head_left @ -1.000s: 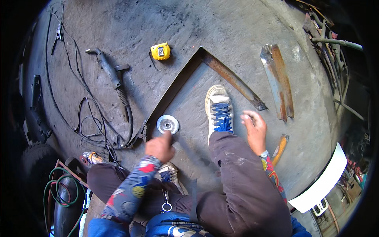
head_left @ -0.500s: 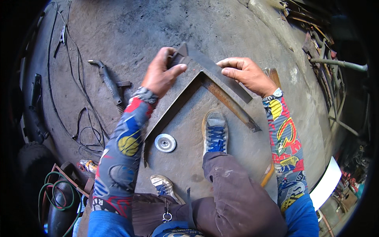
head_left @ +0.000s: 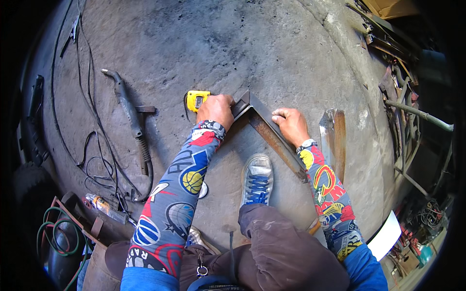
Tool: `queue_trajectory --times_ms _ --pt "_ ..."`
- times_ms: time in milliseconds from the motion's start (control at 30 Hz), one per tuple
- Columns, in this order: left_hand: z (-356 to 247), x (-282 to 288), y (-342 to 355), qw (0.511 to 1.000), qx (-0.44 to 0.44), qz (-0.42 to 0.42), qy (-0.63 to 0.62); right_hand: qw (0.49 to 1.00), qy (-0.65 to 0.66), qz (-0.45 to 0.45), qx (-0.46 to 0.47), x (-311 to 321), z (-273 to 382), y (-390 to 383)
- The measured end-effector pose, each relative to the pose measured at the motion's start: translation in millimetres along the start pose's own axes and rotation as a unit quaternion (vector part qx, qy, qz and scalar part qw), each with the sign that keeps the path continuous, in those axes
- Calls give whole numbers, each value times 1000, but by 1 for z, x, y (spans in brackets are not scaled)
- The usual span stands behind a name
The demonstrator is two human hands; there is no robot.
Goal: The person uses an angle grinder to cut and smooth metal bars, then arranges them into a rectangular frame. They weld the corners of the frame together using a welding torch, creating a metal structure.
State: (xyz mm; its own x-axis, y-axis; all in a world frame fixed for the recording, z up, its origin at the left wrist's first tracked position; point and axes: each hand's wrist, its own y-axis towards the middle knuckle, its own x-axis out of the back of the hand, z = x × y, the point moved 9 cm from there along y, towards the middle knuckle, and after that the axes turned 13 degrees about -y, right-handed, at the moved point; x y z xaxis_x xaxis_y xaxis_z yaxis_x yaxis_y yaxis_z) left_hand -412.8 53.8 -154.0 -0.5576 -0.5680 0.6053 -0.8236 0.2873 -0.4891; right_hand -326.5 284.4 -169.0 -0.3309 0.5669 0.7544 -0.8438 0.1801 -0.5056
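Observation:
A dark V-shaped piece of steel angle (head_left: 262,110) lies with its corner over the corner of a rusty steel angle frame (head_left: 273,139) on the concrete floor. My left hand (head_left: 216,110) is closed around the dark piece's left arm, close to the corner; its fingertips are mostly hidden. Against that hand sits a yellow tape measure (head_left: 198,99). My right hand (head_left: 292,126) has its fingers curled together at the outer edge of the dark piece's right arm; whether they grip it is hidden. My left forearm covers the frame's left leg and most of a grinding disc (head_left: 203,189).
To the left lies a welding torch (head_left: 128,107) with cables. Two steel angle lengths (head_left: 332,138) rest right of my right hand. My shoe (head_left: 257,179) stands between the frame's legs. Scrap metal (head_left: 403,97) lines the right side; hoses (head_left: 60,233) coil at lower left.
The dark V-shaped piece has come down onto the rusty frame. Both hands moved down with it, the left also to the right. The tape measure now shows beside my left hand.

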Motion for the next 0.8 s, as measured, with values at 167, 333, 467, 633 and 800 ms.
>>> queue_trajectory --times_ms 167,333,467,633,800 --pt "-3 -4 -5 998 5 40 37 999 -32 8 10 0 -1 -15" --pt "4 33 -32 993 -18 -115 -33 999 -35 8 12 -3 -12 -31" --pt "33 60 -76 993 14 -107 -39 999 -47 26 4 -7 -22 -41" --pt "77 80 -128 988 18 -152 0 997 -74 30 7 -8 -25 -46" --pt "149 127 -149 955 73 -287 12 999 -44 25 -8 -12 -22 -49"
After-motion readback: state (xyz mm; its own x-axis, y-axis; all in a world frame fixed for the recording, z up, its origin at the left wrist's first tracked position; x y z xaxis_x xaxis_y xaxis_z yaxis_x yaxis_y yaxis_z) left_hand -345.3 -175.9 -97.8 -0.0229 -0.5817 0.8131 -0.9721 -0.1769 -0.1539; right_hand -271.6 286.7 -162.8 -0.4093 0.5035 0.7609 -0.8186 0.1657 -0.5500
